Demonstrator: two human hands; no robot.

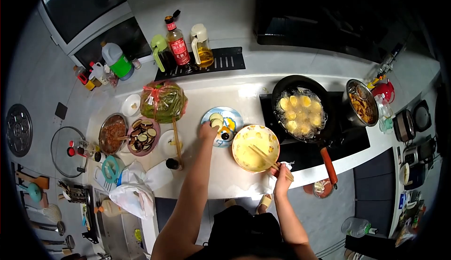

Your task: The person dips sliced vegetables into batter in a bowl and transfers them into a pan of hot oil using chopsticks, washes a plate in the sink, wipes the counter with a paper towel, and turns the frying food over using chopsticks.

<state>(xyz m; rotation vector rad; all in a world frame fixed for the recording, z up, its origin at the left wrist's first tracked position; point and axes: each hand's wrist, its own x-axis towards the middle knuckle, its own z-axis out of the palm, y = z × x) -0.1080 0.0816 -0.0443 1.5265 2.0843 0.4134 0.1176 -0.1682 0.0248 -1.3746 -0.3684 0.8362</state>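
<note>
My left hand (208, 130) is closed on a pale eggplant slice (216, 119) at the left side of a blue patterned plate (234, 112). A dark round piece lies on the plate's lower part. To the right stands a patterned bowl (242, 159) of pale yellow batter. My right hand (282, 179) grips a pair of chopsticks (264, 155), whose tips are in the batter. Something white, like a tissue, shows beside the right hand. Beyond the bowl, several yellow battered rounds (305, 101) bubble in oil in a black wok (287, 82).
The wok's red-brown handle (328, 165) points toward me. A steel pot (373, 122) of fried food stands right of it. At left are a plate of eggplant slices (143, 137), a bowl of minced filling (114, 133) and bagged greens (163, 102). Bottles (177, 43) stand at the back.
</note>
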